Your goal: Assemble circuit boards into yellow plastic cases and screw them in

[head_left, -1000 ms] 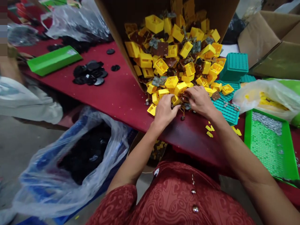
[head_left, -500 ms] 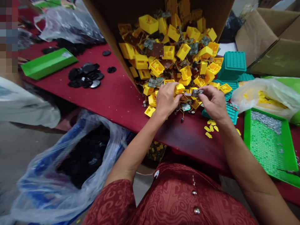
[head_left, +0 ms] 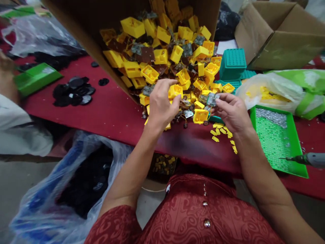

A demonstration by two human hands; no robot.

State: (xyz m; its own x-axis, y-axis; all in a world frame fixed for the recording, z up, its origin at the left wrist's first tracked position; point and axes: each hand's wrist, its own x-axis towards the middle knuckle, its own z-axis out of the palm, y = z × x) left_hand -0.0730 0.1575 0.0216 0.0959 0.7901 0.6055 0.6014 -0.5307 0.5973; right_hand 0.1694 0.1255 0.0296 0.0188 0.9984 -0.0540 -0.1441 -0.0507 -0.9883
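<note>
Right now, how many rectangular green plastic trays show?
2 clearly: left tray beside round black discs; right tray, with silver pieces, right of the person's right hand. The upper left green shape is unclear; others may be hidden.

In front of you ran a dark red table (head_left: 119, 118), with grey floor (head_left: 15, 179) showing below it to your left and dim shadow (head_left: 57, 128) under its edge.
</note>
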